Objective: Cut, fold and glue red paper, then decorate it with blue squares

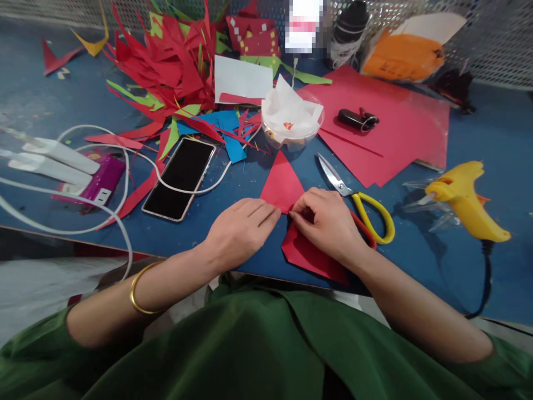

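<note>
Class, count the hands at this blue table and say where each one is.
2. The left hand lies at the near-left corner of the red paper triangle; the right hand is at its near-right corner, beside the scissors.

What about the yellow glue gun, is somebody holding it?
No, the glue gun lies on the table, away from the left hand and right hand.

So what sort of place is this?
Most likely a papercraft work spot, though I can't tell whether it's a home or a workshop. A heap of coloured paper scraps, scissors and a yellow glue gun lie on the blue table.
</note>
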Motion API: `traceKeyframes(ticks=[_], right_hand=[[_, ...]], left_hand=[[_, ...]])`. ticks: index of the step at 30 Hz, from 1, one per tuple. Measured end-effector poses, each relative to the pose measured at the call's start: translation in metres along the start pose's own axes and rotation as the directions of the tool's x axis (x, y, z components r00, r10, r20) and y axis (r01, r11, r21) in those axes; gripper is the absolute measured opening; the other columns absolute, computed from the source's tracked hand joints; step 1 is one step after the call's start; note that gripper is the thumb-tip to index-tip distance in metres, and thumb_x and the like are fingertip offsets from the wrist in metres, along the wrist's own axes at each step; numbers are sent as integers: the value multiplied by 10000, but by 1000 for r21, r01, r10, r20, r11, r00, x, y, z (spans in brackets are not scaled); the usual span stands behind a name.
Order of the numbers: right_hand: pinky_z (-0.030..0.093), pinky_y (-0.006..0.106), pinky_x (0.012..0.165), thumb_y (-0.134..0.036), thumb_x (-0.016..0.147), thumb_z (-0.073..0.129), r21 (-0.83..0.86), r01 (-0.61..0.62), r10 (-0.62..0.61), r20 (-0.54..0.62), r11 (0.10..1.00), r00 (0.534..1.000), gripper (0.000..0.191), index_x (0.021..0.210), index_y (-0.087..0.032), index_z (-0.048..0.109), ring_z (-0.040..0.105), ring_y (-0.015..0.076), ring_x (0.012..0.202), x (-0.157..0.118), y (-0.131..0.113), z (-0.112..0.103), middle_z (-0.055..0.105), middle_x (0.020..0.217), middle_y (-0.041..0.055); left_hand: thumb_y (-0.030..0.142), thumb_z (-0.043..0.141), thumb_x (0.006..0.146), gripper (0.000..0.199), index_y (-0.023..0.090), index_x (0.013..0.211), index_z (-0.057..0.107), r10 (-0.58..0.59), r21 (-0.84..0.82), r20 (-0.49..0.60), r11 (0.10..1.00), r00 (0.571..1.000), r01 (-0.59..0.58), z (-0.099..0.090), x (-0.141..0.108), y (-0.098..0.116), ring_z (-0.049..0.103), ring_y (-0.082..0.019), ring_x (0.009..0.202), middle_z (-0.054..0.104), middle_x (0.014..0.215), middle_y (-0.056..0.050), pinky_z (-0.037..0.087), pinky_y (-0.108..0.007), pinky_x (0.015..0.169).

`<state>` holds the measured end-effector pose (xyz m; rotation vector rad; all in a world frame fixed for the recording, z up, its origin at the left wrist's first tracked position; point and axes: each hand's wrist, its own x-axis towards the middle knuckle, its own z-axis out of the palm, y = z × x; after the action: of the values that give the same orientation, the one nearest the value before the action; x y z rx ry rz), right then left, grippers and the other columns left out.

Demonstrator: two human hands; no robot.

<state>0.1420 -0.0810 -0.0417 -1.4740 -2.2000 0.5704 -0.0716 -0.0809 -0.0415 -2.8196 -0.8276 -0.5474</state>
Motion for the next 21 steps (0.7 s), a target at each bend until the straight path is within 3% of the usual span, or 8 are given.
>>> traceKeyframes(ticks=[4,9,14,21], right_hand=[[359,361,758,-187,877,595,-6,-11,11,6,1000,1000,138,746,-211,561,564,191,737,0,-1,0,614,764,18],[365,363,762,-178,871,591,7,-25,25,11,1000,1000,141,738,-212,559,564,190,741,1,-3,-1,618,770,15],[374,365,763,-157,856,593,15,-29,29,16,999,999,133,736,-207,566,567,187,738,1,-4,-2,623,773,17],[393,359,747,-173,858,603,18,-11,11,9,1000,1000,138,732,-207,559,573,180,728,1,-2,-1,615,757,9]], left_hand=[[119,460,960,336,46,1221,660,-66,10,35,998,997,65,-4,-3,15,671,-265,1006,733,1126,-149,555,-402,901],[296,510,963,434,11,1262,643,-169,-19,64,985,984,170,-5,-9,31,637,-329,1128,691,1250,-188,532,-463,971],[393,477,992,547,-29,1324,581,-164,-37,93,985,982,168,-3,-13,32,593,-347,1213,629,1343,-224,503,-471,1020],[366,456,1002,501,45,1370,569,-155,-49,161,985,975,165,-5,-8,31,605,-315,1176,645,1305,-192,494,-459,1007]])
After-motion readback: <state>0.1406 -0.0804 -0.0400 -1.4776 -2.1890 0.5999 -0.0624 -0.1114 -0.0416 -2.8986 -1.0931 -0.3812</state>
